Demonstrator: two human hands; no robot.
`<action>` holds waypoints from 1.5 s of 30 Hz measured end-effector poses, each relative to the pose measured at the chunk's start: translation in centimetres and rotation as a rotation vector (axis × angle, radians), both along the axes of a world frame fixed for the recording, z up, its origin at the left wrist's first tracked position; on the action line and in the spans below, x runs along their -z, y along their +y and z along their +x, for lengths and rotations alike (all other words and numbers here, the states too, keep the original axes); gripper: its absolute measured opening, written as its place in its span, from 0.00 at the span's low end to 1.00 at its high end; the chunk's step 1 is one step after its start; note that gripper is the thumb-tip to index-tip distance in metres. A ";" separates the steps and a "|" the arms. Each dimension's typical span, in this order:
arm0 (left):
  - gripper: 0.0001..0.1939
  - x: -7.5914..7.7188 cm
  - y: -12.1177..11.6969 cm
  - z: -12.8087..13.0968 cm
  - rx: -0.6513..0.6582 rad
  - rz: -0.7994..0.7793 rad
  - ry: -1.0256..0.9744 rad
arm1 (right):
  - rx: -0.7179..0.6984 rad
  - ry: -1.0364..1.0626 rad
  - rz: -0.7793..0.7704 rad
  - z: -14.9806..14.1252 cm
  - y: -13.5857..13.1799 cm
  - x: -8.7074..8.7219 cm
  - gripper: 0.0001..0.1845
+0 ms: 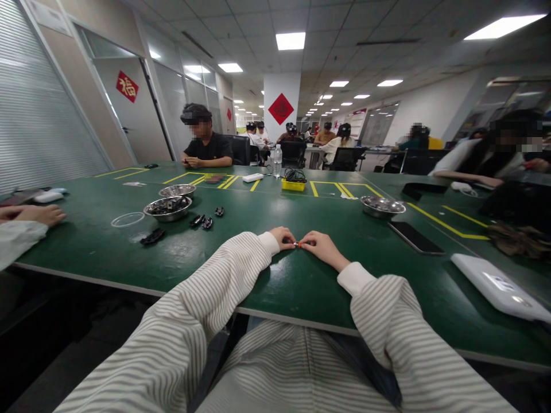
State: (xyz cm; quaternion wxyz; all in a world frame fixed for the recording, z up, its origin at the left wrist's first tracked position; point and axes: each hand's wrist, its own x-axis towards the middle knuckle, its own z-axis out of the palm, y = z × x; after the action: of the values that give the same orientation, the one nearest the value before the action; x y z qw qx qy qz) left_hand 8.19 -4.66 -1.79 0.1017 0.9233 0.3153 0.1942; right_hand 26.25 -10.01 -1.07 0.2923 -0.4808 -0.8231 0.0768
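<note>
My left hand (283, 237) and my right hand (319, 246) meet fingertip to fingertip just above the green table. Pinched between them is a small part (298, 245) with an orange end on the right and a dark, shiny end on the left. Its exact kind is too small to make out, and the fingers cover much of it. Left of my hands lie several black plastic pieces (207, 222). Farther left, near the table edge, is a longer black piece (152, 237).
Metal bowls with small parts stand at left (167, 217) and right (383, 215). A clear ring (128, 219) lies at left. On the right are a phone (415, 238) and a white device (495, 281). A yellow tray (293, 186) holds cables near a bottle (278, 160). Other people sit around.
</note>
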 end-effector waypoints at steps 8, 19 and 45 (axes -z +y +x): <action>0.11 0.3 0.0 0.1 0.037 0.016 -0.006 | 0.014 -0.024 0.016 -0.2 -0.3 -0.2 0.08; 0.10 0.1 -0.2 0.2 0.038 0.023 0.013 | 0.024 -0.057 0.024 -0.2 -0.5 -0.4 0.09; 0.14 -0.6 3.4 -3.8 -0.463 0.022 -0.006 | -0.008 -0.081 0.013 0.4 -0.7 -1.0 0.09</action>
State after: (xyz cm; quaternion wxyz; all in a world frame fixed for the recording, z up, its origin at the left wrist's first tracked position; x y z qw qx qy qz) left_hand 4.42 -1.29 -1.16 0.0453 0.8268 0.5165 0.2183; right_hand 26.70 -10.67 -0.08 0.2617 -0.4783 -0.8366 0.0530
